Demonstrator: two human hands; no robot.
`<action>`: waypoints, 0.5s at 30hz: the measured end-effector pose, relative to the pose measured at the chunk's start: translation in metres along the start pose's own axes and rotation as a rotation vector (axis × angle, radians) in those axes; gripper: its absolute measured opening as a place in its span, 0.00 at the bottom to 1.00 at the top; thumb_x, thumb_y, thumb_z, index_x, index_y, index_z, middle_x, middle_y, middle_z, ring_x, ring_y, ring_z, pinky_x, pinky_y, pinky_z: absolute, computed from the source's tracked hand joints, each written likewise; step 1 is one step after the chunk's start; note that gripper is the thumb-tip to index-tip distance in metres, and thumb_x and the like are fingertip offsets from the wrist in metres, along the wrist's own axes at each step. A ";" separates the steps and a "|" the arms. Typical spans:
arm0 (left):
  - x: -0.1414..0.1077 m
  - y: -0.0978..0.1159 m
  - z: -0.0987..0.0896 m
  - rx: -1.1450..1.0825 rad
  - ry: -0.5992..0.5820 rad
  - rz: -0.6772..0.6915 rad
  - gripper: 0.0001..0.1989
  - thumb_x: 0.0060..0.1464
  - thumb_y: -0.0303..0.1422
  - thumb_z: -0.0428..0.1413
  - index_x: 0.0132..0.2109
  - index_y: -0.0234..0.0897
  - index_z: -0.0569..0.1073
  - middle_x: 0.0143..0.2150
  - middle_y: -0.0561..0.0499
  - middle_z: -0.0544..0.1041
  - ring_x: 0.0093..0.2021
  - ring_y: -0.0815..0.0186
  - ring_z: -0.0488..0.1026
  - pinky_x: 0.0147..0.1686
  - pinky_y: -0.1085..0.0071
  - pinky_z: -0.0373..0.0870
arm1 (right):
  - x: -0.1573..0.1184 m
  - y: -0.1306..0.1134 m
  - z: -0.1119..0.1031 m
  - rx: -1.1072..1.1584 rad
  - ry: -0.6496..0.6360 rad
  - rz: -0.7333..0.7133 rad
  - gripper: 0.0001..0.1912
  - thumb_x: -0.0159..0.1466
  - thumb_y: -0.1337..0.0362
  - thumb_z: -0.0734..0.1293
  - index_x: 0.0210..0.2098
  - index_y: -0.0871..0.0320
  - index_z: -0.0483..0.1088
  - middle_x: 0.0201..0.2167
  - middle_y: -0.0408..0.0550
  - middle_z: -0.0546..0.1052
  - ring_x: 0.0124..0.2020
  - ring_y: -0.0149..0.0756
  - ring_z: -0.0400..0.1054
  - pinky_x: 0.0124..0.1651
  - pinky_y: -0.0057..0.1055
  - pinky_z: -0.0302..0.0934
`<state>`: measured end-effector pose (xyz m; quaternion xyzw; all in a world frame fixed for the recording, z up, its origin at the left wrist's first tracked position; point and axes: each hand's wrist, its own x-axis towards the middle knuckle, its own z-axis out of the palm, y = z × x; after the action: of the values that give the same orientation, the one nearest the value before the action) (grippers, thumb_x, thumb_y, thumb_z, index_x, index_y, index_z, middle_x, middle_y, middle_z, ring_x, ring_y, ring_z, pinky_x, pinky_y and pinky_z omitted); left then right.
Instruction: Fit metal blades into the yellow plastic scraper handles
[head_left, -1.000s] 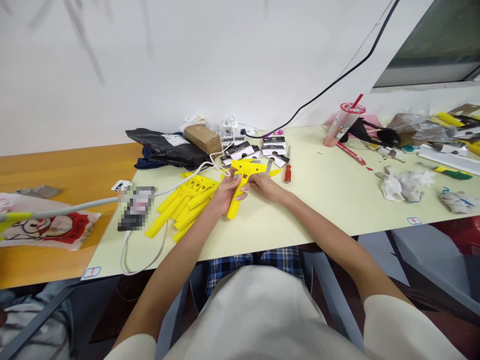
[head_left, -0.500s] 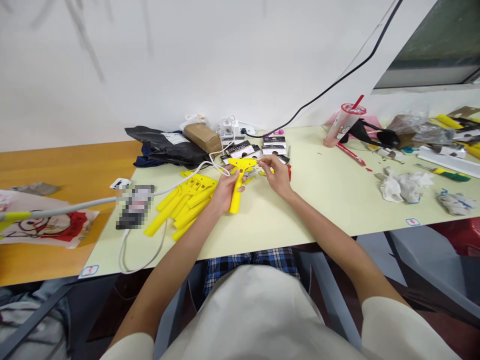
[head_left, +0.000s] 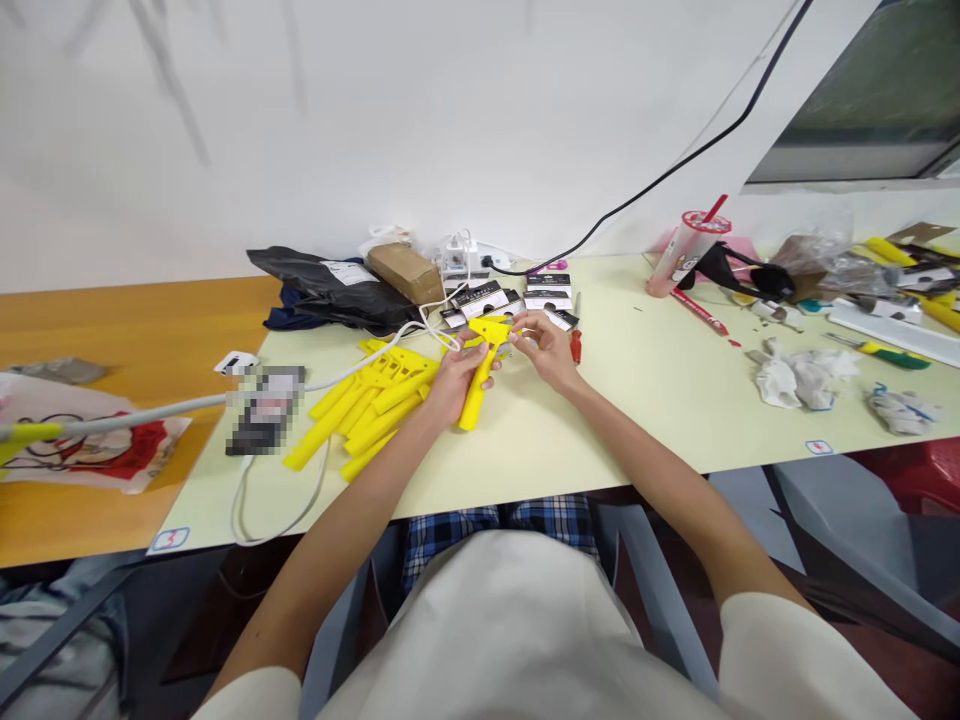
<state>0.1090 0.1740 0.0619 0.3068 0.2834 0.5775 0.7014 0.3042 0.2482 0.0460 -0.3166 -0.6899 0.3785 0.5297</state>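
Two bare hands work near the middle of the frame over one bright yellow T-shaped plastic scraper (head_left: pixel 474 392), its long, smooth handle angled down toward the person and its wide, flat head at the top. The left hand (head_left: pixel 456 385) is closed around the handle just below the head. The right hand (head_left: pixel 544 350) is partly curled, its fingertips (head_left: pixel 519 324) pinched at the right end of the head on a small grey piece that looks metallic; the fingers hide most of it, so its shape is hard to make out. Just left of the hands lies a loose pile of matching yellow plastic scraper bodies (head_left: pixel 367 412), overlapping on the pale cream tabletop (head_left: pixel 637 410), with a white cable (head_left: pixel 360 372) running along their upper edge. Beyond the hands are glossy black-and-white card packets (head_left: pixel 480 303), and a red-handled screwdriver (head_left: pixel 575 347) lies just beside the right hand. At upper left sit a crumpled black plastic bag (head_left: pixel 330 300) and a brown cardboard parcel (head_left: pixel 405 272). Left of the pile, a flat object (head_left: pixel 266 425) is pixelated beyond recognition. At the far right are crumpled white cloth (head_left: pixel 795 380) and a green-and-yellow screwdriver (head_left: pixel 892 351), with more tools cut off by the frame edge.
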 end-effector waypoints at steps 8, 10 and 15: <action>0.000 -0.001 -0.001 0.007 -0.016 0.020 0.29 0.51 0.33 0.76 0.51 0.46 0.67 0.47 0.53 0.79 0.34 0.68 0.79 0.23 0.77 0.65 | 0.000 -0.004 -0.001 0.138 -0.076 0.133 0.25 0.61 0.39 0.81 0.40 0.52 0.77 0.52 0.52 0.79 0.53 0.46 0.76 0.57 0.45 0.74; 0.000 -0.001 -0.002 0.009 -0.020 0.023 0.29 0.51 0.33 0.76 0.51 0.46 0.67 0.47 0.53 0.80 0.34 0.68 0.79 0.23 0.77 0.65 | 0.000 -0.005 0.000 0.162 -0.065 0.151 0.25 0.60 0.39 0.82 0.40 0.52 0.77 0.51 0.51 0.80 0.52 0.46 0.76 0.57 0.45 0.74; 0.000 -0.001 0.000 0.043 -0.012 0.027 0.29 0.51 0.35 0.76 0.51 0.46 0.67 0.47 0.53 0.80 0.34 0.68 0.79 0.23 0.76 0.65 | 0.002 -0.008 -0.001 0.222 -0.031 0.196 0.24 0.55 0.44 0.85 0.38 0.52 0.79 0.50 0.50 0.80 0.51 0.45 0.76 0.58 0.46 0.74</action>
<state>0.1091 0.1737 0.0610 0.3292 0.2871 0.5790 0.6884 0.3040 0.2458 0.0538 -0.3159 -0.6177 0.5072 0.5113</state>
